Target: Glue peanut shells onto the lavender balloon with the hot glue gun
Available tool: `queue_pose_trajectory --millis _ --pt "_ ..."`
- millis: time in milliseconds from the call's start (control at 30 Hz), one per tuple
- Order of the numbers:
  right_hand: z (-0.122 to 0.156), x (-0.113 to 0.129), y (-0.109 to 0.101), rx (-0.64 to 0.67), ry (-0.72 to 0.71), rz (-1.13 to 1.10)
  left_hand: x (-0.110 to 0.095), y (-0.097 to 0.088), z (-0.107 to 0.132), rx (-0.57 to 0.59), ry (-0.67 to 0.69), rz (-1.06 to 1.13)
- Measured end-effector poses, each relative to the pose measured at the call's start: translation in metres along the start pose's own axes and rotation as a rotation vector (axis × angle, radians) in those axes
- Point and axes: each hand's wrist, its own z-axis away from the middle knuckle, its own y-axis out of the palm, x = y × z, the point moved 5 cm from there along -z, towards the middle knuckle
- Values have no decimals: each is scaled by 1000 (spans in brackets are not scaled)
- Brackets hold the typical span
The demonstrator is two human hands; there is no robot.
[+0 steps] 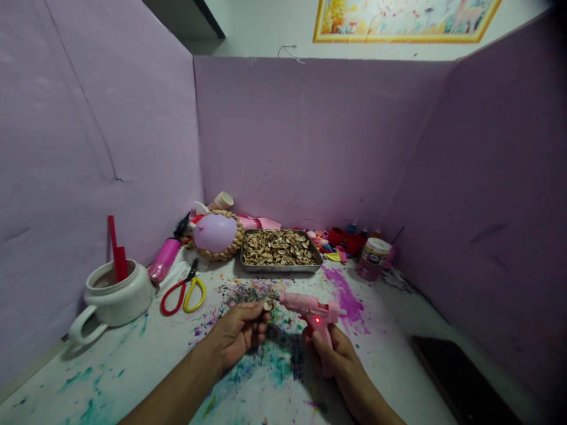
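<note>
My right hand [332, 348] is wrapped round the handle of a pink hot glue gun [305, 304] with a red light lit on its side. The gun points left, and a glue stick pokes out of its back end. Between the thumb and fingers of my left hand [241, 333] is a small pistachio shell [268, 304], right at the gun's nozzle. Whether the tip touches the shell I cannot tell. Behind the hands stands a metal tray [281, 268] full of similar shells. A purple balloon [216, 233] partly covered with shells sits left of the tray.
Scissors [182, 292] with red and yellow handles lie on the left, beside a white mug-like pot [119, 301]. A pink bottle [165, 260] leans behind them. At right are a lidded jar [373, 258] and a dark flat object [460, 378]. Purple panels [328, 141] enclose the paint-stained table.
</note>
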Motion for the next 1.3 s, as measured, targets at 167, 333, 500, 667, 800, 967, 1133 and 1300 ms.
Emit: queue_pose_trajectory --millis 167,333,500,667,800,967,1133,1300 --pt "-2 -5 -3 -27 -1 -14 0 0 -1 5 5 -14" --pt "-5 -11 -5 -34 -18 1 1 0 -1 4 5 -22" --pt "-7 -13 -7 -52 -37 -12 0 0 0 -11 29 -19" --pt "-6 -11 -6 -46 -39 -38 -1 -1 -1 -15 48 -25" --pt "-6 -13 -6 -29 -15 -32 -2 -1 -2 -11 62 -35" --pt "-6 -12 -6 -3 -38 -5 -3 -2 -2 -4 82 -50" --pt "-3 -8 -2 50 -59 22 -4 -3 -3 11 117 -73" --pt "-1 -4 0 96 -60 6 -6 -1 -3 29 137 -73"
